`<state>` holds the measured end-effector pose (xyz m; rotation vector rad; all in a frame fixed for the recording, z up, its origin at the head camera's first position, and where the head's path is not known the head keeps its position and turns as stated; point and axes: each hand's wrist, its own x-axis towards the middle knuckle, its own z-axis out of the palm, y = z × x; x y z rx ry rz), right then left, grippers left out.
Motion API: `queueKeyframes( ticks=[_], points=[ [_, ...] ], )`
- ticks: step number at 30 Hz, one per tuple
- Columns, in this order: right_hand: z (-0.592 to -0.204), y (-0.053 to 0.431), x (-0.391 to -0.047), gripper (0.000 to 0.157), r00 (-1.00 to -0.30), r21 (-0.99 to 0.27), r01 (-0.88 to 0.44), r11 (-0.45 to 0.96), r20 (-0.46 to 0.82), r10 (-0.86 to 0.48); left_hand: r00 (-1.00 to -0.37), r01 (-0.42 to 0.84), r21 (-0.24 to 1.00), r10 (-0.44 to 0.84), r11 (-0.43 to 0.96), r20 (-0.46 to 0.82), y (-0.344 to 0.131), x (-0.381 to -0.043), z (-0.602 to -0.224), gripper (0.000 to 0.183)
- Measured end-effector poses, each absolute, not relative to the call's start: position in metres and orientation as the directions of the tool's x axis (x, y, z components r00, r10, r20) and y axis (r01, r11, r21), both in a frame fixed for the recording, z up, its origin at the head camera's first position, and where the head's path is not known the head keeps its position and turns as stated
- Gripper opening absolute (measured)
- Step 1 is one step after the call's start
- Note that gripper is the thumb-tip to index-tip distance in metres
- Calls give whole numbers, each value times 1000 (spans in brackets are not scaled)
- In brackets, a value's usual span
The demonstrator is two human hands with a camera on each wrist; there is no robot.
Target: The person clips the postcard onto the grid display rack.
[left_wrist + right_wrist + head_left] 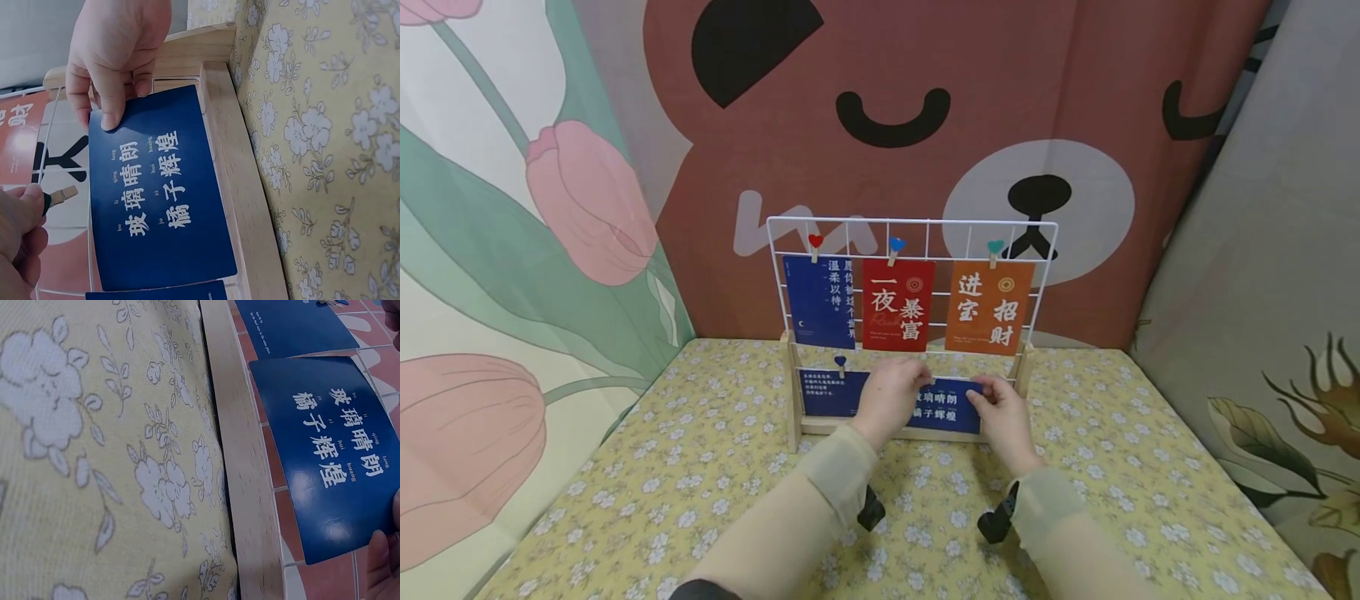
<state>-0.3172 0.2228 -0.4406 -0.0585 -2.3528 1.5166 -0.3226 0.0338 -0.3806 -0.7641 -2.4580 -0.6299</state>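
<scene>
In the left wrist view my left hand (19, 234) pinches a small wooden clothespin (64, 195) by its dark end, the bare wooden tip pointing at a blue card. My right hand (1006, 419) holds that blue card (165, 244), with white characters, by its right edge between thumb and fingers. The card stands upright against the lower part of a white wire grid rack (928, 222), just above its wooden base (240, 206). Clothespin and card are apart. In the right wrist view only fingertips (378, 559) of my right hand show at the card's edge.
Clipped along the upper grid are a blue card (808, 308), a red card (883, 292) and an orange card (962, 333), under heart-topped pegs. Another blue card (823, 404) hangs lower left. A flowered tablecloth (715, 492) lies beneath; printed curtains (865, 183) stand behind.
</scene>
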Motion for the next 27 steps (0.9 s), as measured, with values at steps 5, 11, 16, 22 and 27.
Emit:
queueKeyframes(
  ticks=[5, 11, 16, 22, 27],
  points=[
    [-442, 223, -318, 25, -943, -900, -155, 407, 258, 209, -720, 608, 260, 383, 750, 578, 36, -324, -379, 8],
    [-442, 223, -319, 26, -942, -908, -158, 389, 256, 217, -713, 613, 244, 393, 751, 581, 38, -328, -380, 8],
    [-442, 222, -320, 27, -940, -907, -153, 393, 256, 225, -696, 623, 213, 409, 753, 590, 41, -330, -381, 6],
    [-443, 222, -320, 27, -942, -907, -144, 396, 248, 227, -702, 610, 181, 420, 772, 574, 44, -332, -379, 6],
    [-443, 222, -320, 27, -943, -912, -141, 386, 242, 228, -720, 600, 180, 428, 779, 546, 46, -332, -377, 14]
  ],
)
